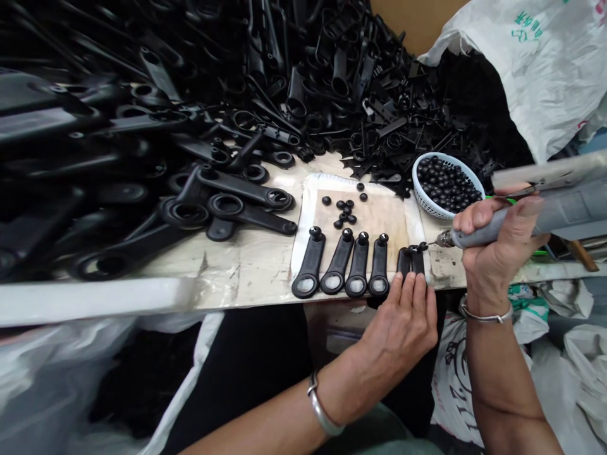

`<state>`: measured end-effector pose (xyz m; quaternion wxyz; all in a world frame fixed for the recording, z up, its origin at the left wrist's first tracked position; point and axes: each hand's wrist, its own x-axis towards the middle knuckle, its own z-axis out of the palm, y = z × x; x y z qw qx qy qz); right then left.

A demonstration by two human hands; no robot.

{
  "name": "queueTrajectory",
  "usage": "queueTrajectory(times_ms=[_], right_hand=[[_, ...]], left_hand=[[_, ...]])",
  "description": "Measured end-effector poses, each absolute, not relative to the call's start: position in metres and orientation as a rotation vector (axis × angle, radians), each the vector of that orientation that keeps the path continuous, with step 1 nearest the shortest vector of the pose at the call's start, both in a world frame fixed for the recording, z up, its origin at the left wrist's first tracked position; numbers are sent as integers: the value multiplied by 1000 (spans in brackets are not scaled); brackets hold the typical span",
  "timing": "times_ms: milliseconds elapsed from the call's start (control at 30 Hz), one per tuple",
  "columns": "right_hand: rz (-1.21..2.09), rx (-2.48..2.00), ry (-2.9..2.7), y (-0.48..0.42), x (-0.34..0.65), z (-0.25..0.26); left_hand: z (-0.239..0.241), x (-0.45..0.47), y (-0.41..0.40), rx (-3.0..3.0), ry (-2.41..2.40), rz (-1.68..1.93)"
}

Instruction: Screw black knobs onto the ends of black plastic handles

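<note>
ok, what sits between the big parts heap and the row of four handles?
Head view: loose black caps on the stained mat, nothing else.

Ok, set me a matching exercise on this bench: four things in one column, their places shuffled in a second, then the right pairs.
Things
1. white basket
2. grey tool
3. loose caps
4. left hand

Places
A. gripped in the right hand
B. flat on the rightmost handles at the front edge of the table
C. scattered on the beige pad
D. right of the pad, full of black balls

Pairs: 1-D, 2-A, 3-C, 4-B
</note>
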<state>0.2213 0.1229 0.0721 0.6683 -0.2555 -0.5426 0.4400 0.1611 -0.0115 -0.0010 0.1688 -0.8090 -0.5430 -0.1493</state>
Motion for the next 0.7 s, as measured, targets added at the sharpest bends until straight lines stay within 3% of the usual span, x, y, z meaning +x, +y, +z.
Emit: queueTrajectory(times_ms=[700], right_hand=[[999, -603, -1264, 121, 217, 68]], left_hand=[[-2, 159, -8, -2325, -1532, -558]])
